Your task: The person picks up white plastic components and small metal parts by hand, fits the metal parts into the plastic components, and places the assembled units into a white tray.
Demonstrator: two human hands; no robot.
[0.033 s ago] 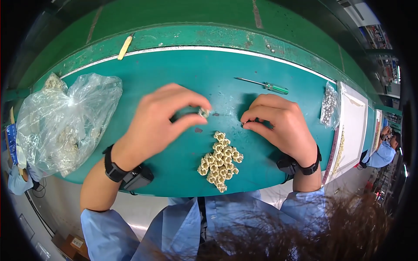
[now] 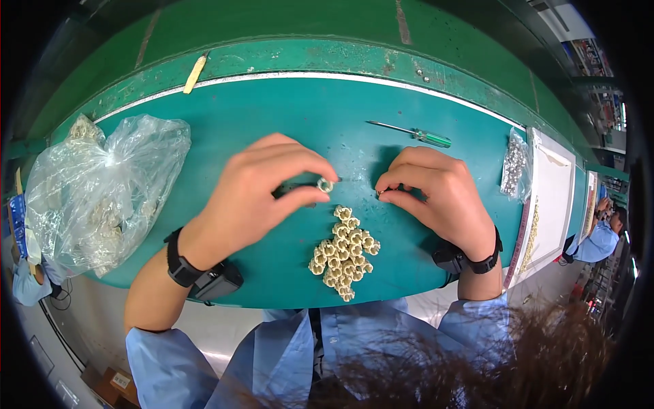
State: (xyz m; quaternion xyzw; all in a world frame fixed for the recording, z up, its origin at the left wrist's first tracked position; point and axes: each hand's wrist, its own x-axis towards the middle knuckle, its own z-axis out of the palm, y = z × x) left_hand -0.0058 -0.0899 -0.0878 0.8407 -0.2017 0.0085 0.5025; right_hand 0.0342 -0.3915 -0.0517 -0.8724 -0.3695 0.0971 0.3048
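"What does the left hand (image 2: pixel 246 183) have?"

"A small pale ring (image 2: pixel 325 185) — pinched between thumb and forefinger, the fingers curved with a gap behind the tips. It's held just beyond the pile of cream pieces (image 2: pixel 345 255), apart from it."

"And the right hand (image 2: pixel 449 192)?"

"Thumb and forefinger nearly meet on a tiny dark bit (image 2: pixel 379 194), beyond the pile and to its right — too small to tell what it is."

"Anything else around?"

"A screwdriver (image 2: pixel 430 139) lies well beyond the pile, rightward. A big clear bag (image 2: pixel 102 198) sits well to the pile's left."
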